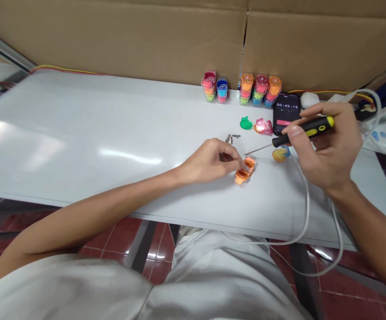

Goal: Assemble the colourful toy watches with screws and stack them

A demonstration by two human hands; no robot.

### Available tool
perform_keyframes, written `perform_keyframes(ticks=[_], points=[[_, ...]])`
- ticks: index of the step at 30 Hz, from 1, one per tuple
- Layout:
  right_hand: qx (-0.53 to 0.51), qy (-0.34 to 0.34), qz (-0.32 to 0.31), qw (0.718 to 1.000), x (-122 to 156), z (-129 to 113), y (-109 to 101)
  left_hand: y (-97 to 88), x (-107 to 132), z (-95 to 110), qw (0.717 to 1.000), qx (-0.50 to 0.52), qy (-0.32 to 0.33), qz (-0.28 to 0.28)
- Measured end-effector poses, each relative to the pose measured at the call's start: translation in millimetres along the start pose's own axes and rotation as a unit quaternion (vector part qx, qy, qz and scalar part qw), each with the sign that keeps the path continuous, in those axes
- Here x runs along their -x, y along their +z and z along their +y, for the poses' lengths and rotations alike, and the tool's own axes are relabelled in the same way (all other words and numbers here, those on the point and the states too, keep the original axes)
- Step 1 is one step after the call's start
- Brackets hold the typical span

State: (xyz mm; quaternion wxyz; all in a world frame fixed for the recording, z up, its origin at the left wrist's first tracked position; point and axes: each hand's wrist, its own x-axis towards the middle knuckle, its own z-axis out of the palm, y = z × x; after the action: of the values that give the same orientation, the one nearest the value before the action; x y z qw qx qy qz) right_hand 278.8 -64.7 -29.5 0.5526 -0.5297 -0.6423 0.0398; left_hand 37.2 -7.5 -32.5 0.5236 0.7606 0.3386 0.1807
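Note:
My right hand [332, 146] grips a black and yellow screwdriver [312, 129] by its handle. Its thin metal shaft points left, with the tip just above an orange plastic piece in a clear casing [241, 178] lying on the table. At that piece, my left hand [212, 162] has thumb and forefinger pinched together on its upper part; whether a small part is also between the fingertips is hidden. Small metal parts [230, 138] lie just beyond my left hand. To the right rests a yellow and blue plastic piece [280, 154].
Stacks of coloured plastic pieces [247, 89] stand along the cardboard wall [129, 40]. Nearer lie a green piece [246, 123] and a pink one [262, 126]. A phone showing a timer [286, 113] lies beside a white case [309, 99]. A white cable [308, 209] loops over the table's front edge.

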Motion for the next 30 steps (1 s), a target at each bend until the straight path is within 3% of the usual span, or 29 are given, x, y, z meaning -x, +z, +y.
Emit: perform_keyframes(ticks=[11, 20, 24, 30], points=[[-0.004, 0.019, -0.027, 0.999, 2, -3, -2, 13.8, 1, -5, 0.995, -0.078, 0.029, 0.050], [0.014, -0.022, -0.026, 0.999, -1, 0, -4, 13.7, 0, -6, 0.990, -0.092, 0.050, 0.089], [0.013, -0.059, -0.012, 0.998, -2, 4, -4, 12.8, 1, -4, 0.988, -0.115, 0.071, 0.079], [0.016, -0.062, 0.000, 0.998, -3, 7, -4, 13.4, 9, -6, 0.934, -0.291, 0.200, 0.058]])
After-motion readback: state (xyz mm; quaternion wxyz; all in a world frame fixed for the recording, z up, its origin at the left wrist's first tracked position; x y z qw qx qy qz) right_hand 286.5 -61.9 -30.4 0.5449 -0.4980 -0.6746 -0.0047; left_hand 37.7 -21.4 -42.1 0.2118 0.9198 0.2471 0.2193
